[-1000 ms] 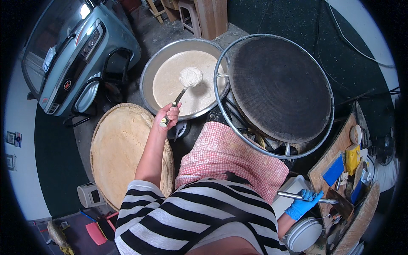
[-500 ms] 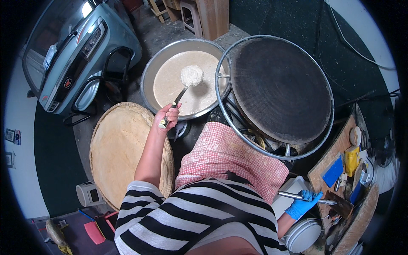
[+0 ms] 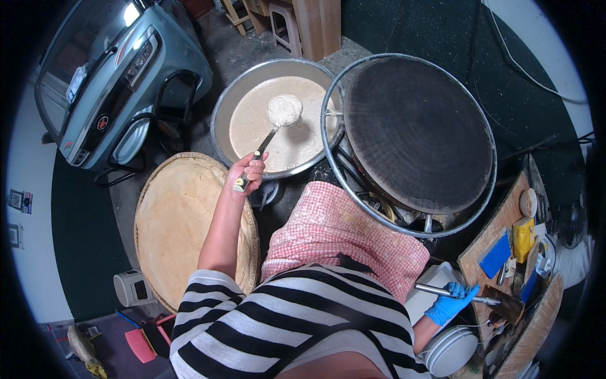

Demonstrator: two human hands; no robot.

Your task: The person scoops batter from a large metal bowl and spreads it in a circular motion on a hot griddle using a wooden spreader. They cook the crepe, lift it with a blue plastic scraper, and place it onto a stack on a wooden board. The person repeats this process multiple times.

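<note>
My left hand (image 3: 251,173) is closed round the handle of a ladle (image 3: 268,139). Its bowl, heaped with pale thick batter (image 3: 285,110), hangs over a big metal basin (image 3: 222,110) of the same batter. Right of the basin stands a large round dark griddle (image 3: 416,136), bare on top, with a metal ring (image 3: 494,170) around it. At the lower right, my right hand (image 3: 447,306), in a blue glove, grips the metal handle of a scraper with a wide brown blade (image 3: 503,304). That blade is beside a cluttered wooden board.
A wide stack of thin round flatbreads (image 3: 183,221) lies on the left. A light-blue vehicle (image 3: 136,69) stands at the upper left. On the wooden board (image 3: 470,259) are a blue block (image 3: 494,254) and a yellow pack (image 3: 522,239). A white lidded bucket (image 3: 451,354) sits below my right hand.
The view has shifted very slightly. Both hands keep their grips, and the filled ladle stays over the basin.
</note>
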